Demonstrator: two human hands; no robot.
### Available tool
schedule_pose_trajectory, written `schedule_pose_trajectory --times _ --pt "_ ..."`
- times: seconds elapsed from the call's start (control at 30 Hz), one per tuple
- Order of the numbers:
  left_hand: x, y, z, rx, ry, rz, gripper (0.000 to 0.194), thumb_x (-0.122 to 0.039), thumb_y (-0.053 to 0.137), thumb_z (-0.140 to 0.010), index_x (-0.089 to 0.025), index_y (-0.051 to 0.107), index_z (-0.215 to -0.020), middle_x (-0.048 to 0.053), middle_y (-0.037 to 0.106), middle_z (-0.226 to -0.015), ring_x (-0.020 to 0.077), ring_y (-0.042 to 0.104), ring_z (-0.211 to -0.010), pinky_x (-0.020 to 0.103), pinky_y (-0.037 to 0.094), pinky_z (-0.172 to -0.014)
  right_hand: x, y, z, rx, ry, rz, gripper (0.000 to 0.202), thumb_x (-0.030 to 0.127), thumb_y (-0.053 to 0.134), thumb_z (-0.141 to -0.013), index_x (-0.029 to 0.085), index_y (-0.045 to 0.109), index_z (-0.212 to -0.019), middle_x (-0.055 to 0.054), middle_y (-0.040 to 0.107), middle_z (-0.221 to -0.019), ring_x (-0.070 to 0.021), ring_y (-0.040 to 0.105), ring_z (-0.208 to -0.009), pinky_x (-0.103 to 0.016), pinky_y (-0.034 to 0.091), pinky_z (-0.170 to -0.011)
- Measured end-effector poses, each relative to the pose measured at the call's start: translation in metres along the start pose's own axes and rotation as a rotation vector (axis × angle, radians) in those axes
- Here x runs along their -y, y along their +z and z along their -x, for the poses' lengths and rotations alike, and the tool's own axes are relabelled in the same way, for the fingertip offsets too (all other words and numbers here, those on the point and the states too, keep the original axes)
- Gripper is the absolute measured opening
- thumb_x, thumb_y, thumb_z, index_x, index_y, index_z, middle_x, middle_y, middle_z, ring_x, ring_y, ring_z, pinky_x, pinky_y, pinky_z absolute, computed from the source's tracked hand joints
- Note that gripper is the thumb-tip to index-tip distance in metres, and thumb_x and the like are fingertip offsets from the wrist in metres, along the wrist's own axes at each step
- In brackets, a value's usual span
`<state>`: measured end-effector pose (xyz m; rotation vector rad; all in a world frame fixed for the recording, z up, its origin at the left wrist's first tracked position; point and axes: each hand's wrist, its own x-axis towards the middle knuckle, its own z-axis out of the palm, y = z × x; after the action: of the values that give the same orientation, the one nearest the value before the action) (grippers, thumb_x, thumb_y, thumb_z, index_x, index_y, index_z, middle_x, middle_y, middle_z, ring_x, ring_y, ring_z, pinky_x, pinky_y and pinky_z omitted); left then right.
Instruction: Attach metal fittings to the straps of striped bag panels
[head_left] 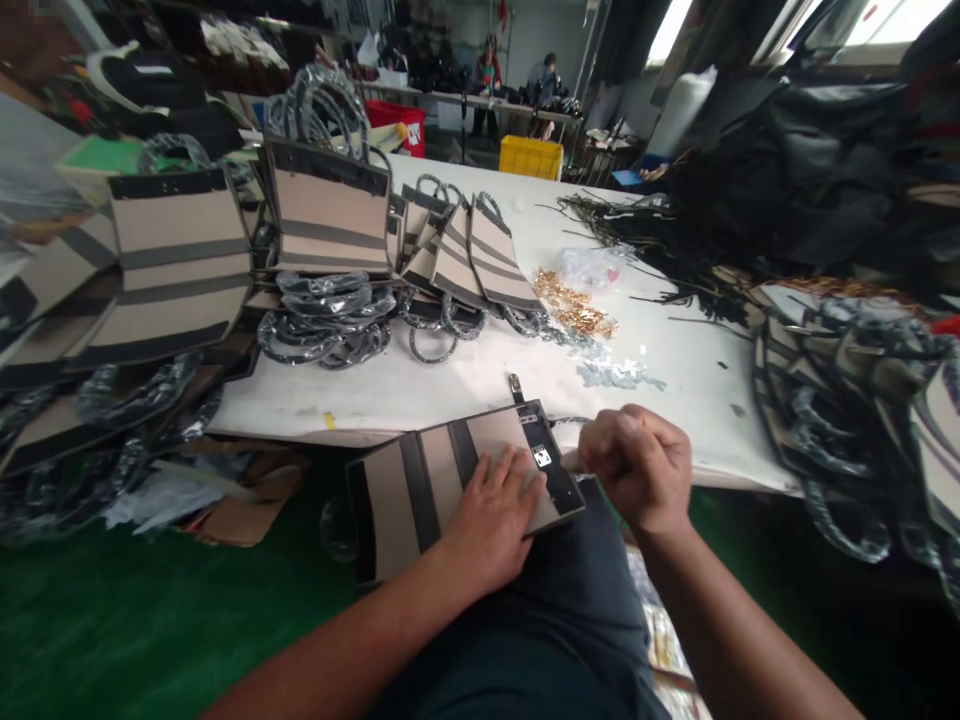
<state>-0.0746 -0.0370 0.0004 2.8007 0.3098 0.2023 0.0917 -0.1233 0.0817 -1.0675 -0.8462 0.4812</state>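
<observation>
A beige panel with black strips (442, 465), seemingly a bag part, rests partly on the table's front edge and partly over my lap. My left hand (499, 510) lies flat on its beige face, fingers spread. Close to the panel's black right end, my right hand (641, 460) is raised in a fist; whatever it holds, if anything, is hidden. A small shiny metal plate (542, 457) sits on that black end, just past my left fingertips. From the panel's far edge sticks out a short black strap with a metal tip (515, 387).
Bag panels with plastic-wrapped handles (334, 215) are piled at the left, and more (814, 400) at the right. Gold metal pieces (574, 305) and silver ones (619, 372) lie mid-table. Black straps (675, 235) heap behind, near a yellow crate (531, 157). Two people are far back.
</observation>
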Motion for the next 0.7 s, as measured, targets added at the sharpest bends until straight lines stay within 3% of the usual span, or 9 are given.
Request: schedule_pose_trajectory --times 0.1,0.2,0.3,0.37,0.47,0.57,0.63,0.7 --pt "-0.002 -0.024 0.009 -0.081 -0.053 0.072 0.052 -0.031 0.059 -0.101 -0.021 0.057 -0.152 0.015 0.049 -0.162 0.0389 0.042 -0.151 0.062 0.035 -0.124 0.028 -0.012 0.027 0.060 0.045 -0.144 0.040 0.037 0.063 -0.102 0.022 0.056 -0.065 0.002 0.047 -0.053 -0.0151 0.047 -0.050 -0.029 0.040 -0.050" --pt "0.004 -0.071 0.022 -0.249 -0.131 0.284 0.045 -0.031 0.049 -0.106 -0.026 0.062 -0.149 0.009 0.061 -0.153 0.0309 0.055 -0.142 0.050 0.043 -0.123 0.036 -0.026 0.049 0.054 0.109 -0.186 0.041 0.043 0.062 -0.102 0.021 0.059 -0.067 0.001 0.048 -0.054 -0.0150 0.047 -0.051 -0.029 0.040 -0.051" --pt "0.009 -0.124 0.038 -0.423 -0.394 0.657 0.044 -0.047 0.056 -0.104 -0.026 0.068 -0.141 0.007 0.067 -0.146 0.0300 0.058 -0.140 0.046 0.042 -0.124 0.025 -0.028 0.050 -0.032 0.261 -0.030 0.043 0.053 0.068 -0.097 0.021 0.058 -0.070 0.002 0.050 -0.055 -0.0139 0.045 -0.050 -0.028 0.040 -0.050" --pt "0.009 -0.148 0.049 -0.562 -0.629 0.927 0.053 -0.057 0.066 -0.096 -0.022 0.072 -0.136 0.009 0.072 -0.138 0.0339 0.059 -0.139 0.049 0.042 -0.124 0.019 -0.020 0.039 -0.095 0.331 0.146 0.043 0.060 0.074 -0.090 0.020 0.064 -0.078 0.002 0.055 -0.059 -0.0137 0.047 -0.051 -0.027 0.040 -0.050" --pt "0.010 -0.163 0.061 -0.712 -0.822 1.186 0.061 -0.059 0.079 -0.084 -0.018 0.076 -0.128 0.010 0.078 -0.125 0.0376 0.058 -0.140 0.052 0.040 -0.124 0.023 -0.001 0.017 -0.063 0.279 0.277 0.051 0.066 0.080 -0.080 0.020 0.073 -0.102 -0.003 0.070 -0.081 -0.0191 0.061 -0.066 -0.030 0.050 -0.059" --pt "0.014 -0.167 0.065 -0.758 -0.875 1.168 0.053 -0.049 0.088 -0.076 -0.022 0.079 -0.121 0.006 0.082 -0.113 0.0362 0.050 -0.147 0.050 0.026 -0.131 0.042 0.017 -0.001 0.043 0.185 0.224 0.059 0.064 0.082 -0.078 0.021 0.074 -0.117 -0.007 0.075 -0.103 -0.0264 0.069 -0.093 -0.033 0.057 -0.079" --pt "0.018 -0.171 0.065 -0.787 -0.872 1.136 0.051 -0.046 0.088 -0.078 -0.027 0.078 -0.124 0.003 0.082 -0.112 0.0332 0.046 -0.151 0.048 0.021 -0.133 0.053 0.024 -0.010 0.075 0.164 0.191 0.054 0.065 0.079 -0.082 0.021 0.075 -0.112 -0.006 0.074 -0.093 -0.0241 0.068 -0.087 -0.031 0.057 -0.074" --pt "0.019 -0.176 0.064 -0.807 -0.830 1.155 0.053 -0.048 0.082 -0.084 -0.031 0.073 -0.133 0.002 0.081 -0.117 0.0313 0.048 -0.149 0.049 0.029 -0.131 0.060 0.027 -0.018 0.058 0.183 0.159 0.051 0.068 0.072 -0.087 0.019 0.075 -0.101 -0.002 0.065 -0.071 -0.0183 0.061 -0.066 -0.028 0.051 -0.057"
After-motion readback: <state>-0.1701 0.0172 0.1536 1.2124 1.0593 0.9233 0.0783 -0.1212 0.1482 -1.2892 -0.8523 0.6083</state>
